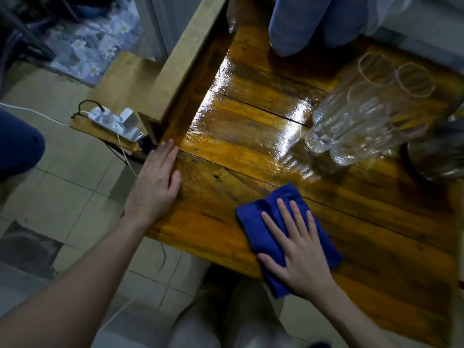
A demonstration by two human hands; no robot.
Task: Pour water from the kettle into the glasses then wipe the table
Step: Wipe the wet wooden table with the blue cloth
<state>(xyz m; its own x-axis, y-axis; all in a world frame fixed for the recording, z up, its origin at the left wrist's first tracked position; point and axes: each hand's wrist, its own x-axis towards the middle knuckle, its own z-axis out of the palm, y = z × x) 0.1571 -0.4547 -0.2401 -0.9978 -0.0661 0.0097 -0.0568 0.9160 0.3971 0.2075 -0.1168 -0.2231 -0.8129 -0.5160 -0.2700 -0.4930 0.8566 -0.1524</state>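
Note:
A glossy wooden table [251, 126] fills the middle and right of the view. My right hand [297, 249] lies flat, fingers spread, pressing a folded blue cloth [258, 222] onto the table near its front edge. My left hand [155, 184] rests flat on the table's left edge, holding nothing. Several tall clear glasses [366, 109] stand clustered at the right. Behind them, at the right border, part of a metal kettle [437, 151] shows, mostly cut off.
A person's knees in blue trousers [301, 23] rest against the far side of the table. A lower wooden shelf at the left holds a white power strip [115, 123] with cables. Tiled floor lies below left. My own legs are under the front edge.

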